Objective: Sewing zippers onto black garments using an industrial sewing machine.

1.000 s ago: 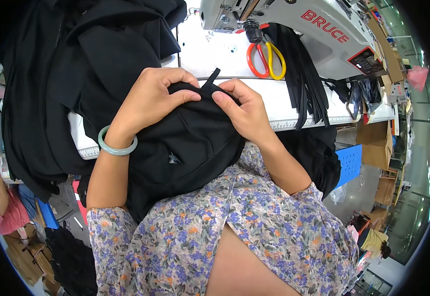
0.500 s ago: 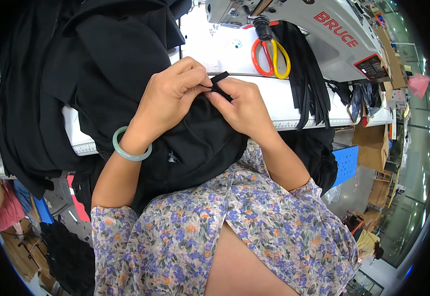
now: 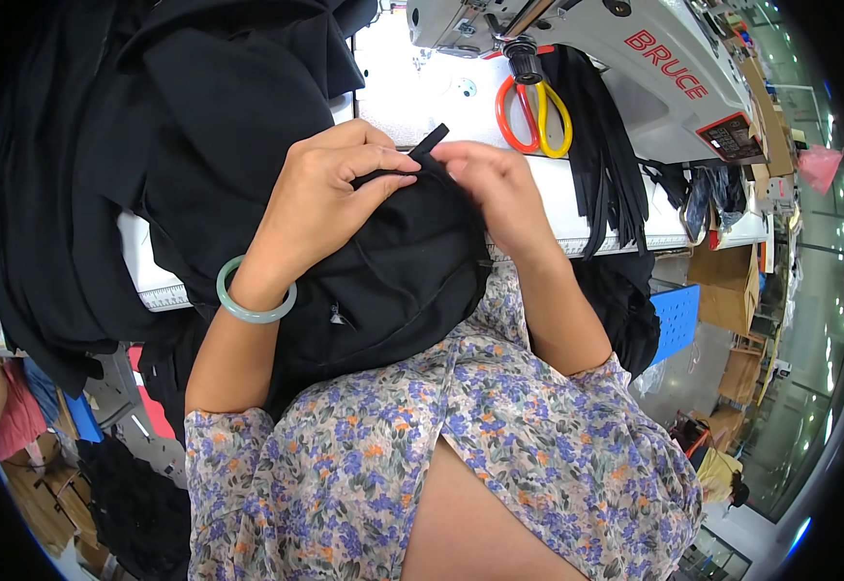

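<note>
Black fabric (image 3: 393, 281) sits bunched in your lap and against the front edge of the sewing table (image 3: 625, 218), and both of your hands are closed on its top fold. Your left hand (image 3: 330, 198) curls over the cloth from the left, thumb and fingers pinched together on the fold, with a pale green bangle (image 3: 253, 300) around the wrist. Your right hand (image 3: 490, 179) meets it from the right, fingertips pressed shut on the same fold, just beside the left thumb. A narrow black strap (image 3: 430, 141) sticks up between the two hands, tilted toward the upper right; which fingers hold it cannot be told. Beyond your knuckles, scissors with one red and one yellow handle (image 3: 535, 118) lie on the white tabletop, touching a bundle of black strips (image 3: 601, 165) that hangs over the table's front edge. A white sewing machine (image 3: 635, 68) stands behind them. A large heap of black garments (image 3: 151, 145) covers the table's left side and spills over its edge. Your flowered dress (image 3: 499, 436) fills the foreground.
</note>
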